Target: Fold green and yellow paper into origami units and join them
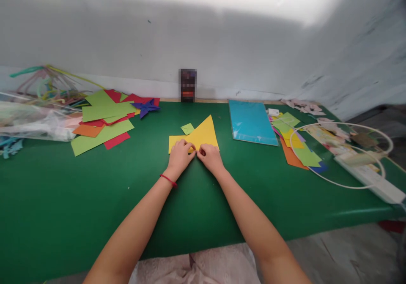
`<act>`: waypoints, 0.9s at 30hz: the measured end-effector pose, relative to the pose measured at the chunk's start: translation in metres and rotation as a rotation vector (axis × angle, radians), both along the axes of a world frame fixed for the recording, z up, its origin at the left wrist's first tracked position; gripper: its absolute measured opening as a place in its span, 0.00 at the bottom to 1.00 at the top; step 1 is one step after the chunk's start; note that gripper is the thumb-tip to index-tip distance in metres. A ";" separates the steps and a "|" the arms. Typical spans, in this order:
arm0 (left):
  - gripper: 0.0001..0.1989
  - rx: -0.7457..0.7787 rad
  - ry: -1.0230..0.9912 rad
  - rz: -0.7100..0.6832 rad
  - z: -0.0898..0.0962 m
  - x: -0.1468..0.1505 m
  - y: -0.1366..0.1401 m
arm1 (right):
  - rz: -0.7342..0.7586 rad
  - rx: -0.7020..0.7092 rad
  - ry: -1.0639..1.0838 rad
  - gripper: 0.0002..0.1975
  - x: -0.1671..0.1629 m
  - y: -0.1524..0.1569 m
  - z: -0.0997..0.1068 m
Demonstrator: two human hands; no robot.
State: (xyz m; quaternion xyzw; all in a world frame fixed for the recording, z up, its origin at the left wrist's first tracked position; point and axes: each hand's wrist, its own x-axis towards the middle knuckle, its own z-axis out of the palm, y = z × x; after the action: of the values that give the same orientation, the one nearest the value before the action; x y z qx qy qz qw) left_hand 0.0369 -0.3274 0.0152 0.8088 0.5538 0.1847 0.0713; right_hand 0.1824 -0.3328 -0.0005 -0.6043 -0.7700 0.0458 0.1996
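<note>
A folded sheet of yellow paper lies on the green tabletop, its right part rising to a tall point and its left part a low strip. My left hand rests over the lower left of the paper, thumb and fingertips pinched at the bottom edge. Close beside it, my right hand has curled fingers pressing the same edge near the lower right. The hands cover part of that edge. Just behind the yellow sheet sits a small folded green paper piece.
Left are coloured paper sheets, a purple paper star and a clear plastic bag. A dark box-like object stands at the wall. Right are a blue packet, paper scraps, a white cable and a power strip.
</note>
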 end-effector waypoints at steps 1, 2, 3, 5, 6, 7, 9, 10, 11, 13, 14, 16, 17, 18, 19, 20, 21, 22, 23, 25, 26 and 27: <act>0.07 -0.003 -0.012 0.011 -0.001 0.000 0.004 | 0.003 -0.002 0.002 0.09 0.000 0.000 0.000; 0.07 -0.005 -0.023 0.016 -0.002 0.001 0.006 | 0.006 -0.004 0.003 0.09 0.001 0.000 0.000; 0.07 -0.007 -0.031 0.018 -0.003 0.001 0.007 | 0.009 -0.006 0.003 0.09 0.001 0.000 0.000; 0.07 -0.011 -0.041 0.012 -0.004 0.001 0.008 | 0.012 -0.008 0.000 0.09 0.002 0.000 0.001; 0.07 -0.013 -0.045 0.009 -0.004 0.001 0.007 | 0.013 -0.008 -0.003 0.09 0.002 -0.001 0.001; 0.07 -0.014 -0.047 0.008 -0.004 0.001 0.007 | 0.013 -0.007 -0.006 0.09 0.002 -0.001 0.002; 0.06 -0.014 -0.049 0.004 -0.004 0.000 0.006 | 0.008 -0.004 -0.016 0.08 0.001 -0.001 0.002; 0.06 -0.015 -0.050 0.000 -0.004 0.000 0.006 | 0.003 -0.002 -0.021 0.08 0.001 -0.002 0.002; 0.05 -0.015 -0.051 -0.005 -0.003 0.000 0.006 | -0.004 -0.001 -0.026 0.08 0.001 -0.002 0.002; 0.05 -0.015 -0.056 -0.013 -0.003 -0.001 0.006 | -0.019 -0.001 -0.034 0.08 0.002 -0.004 0.002; 0.05 -0.015 -0.059 -0.014 -0.003 -0.001 0.006 | -0.027 -0.002 -0.036 0.07 0.003 -0.004 0.002; 0.05 -0.013 -0.065 -0.010 -0.004 -0.002 0.006 | -0.051 -0.006 -0.039 0.07 0.009 -0.004 0.002; 0.05 -0.012 -0.068 -0.009 -0.004 -0.002 0.006 | -0.067 -0.009 -0.039 0.07 0.014 -0.004 0.002; 0.05 -0.011 -0.071 -0.009 -0.004 -0.002 0.006 | -0.088 -0.012 -0.038 0.07 0.019 -0.004 0.003; 0.05 -0.011 -0.075 -0.011 -0.005 -0.002 0.006 | -0.110 -0.016 -0.037 0.08 0.025 -0.003 0.003; 0.04 -0.011 -0.078 -0.014 -0.005 -0.002 0.006 | -0.133 -0.022 -0.036 0.08 0.031 -0.003 0.003; 0.04 -0.011 -0.081 -0.016 -0.005 -0.003 0.006 | -0.155 -0.028 -0.034 0.08 0.037 -0.002 0.003; 0.04 -0.012 -0.084 -0.019 -0.004 -0.003 0.006 | -0.171 -0.034 -0.032 0.08 0.042 -0.002 0.002; 0.04 -0.013 -0.088 -0.021 -0.004 -0.003 0.006 | -0.182 -0.039 -0.031 0.08 0.045 -0.002 0.002; 0.04 -0.017 -0.095 -0.025 -0.004 -0.003 0.006 | -0.195 -0.048 -0.030 0.08 0.049 -0.002 0.001; 0.05 -0.019 -0.098 -0.027 -0.004 -0.004 0.006 | -0.199 -0.051 -0.031 0.08 0.050 -0.002 0.001; 0.05 -0.022 -0.102 -0.030 -0.003 -0.004 0.006 | -0.204 -0.053 -0.033 0.08 0.050 -0.003 0.001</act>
State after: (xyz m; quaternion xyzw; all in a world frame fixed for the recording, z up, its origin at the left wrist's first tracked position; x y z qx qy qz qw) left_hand 0.0328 -0.3217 0.0117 0.8056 0.5394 0.2184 0.1108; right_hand 0.2328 -0.3357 0.0006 -0.6852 -0.7063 0.0355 0.1747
